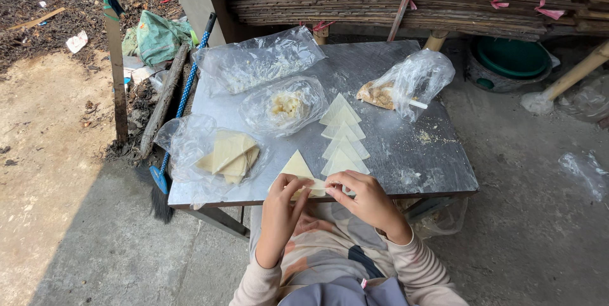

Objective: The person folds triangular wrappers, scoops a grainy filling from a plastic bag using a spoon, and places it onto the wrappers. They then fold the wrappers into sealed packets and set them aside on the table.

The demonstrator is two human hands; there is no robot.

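Observation:
A pale yellow triangular pastry wrapper (298,167) lies at the near edge of the grey metal table (412,166). My left hand (283,207) and my right hand (366,198) both pinch its lower edge, fingertips meeting over the fold. Just beyond my right hand, a row of several folded triangles (343,134) runs away from me. A clear bag with a stack of square wrappers (229,153) sits left of my left hand. A clear bag holding crumbly yellow filling (285,105) rests mid-table.
A long crumpled plastic bag (257,61) lies at the table's back left, a bag with brown filling and a stick (406,84) at back right. A blue-handled broom (181,99) leans left of the table. A green basin (512,57) sits on the floor.

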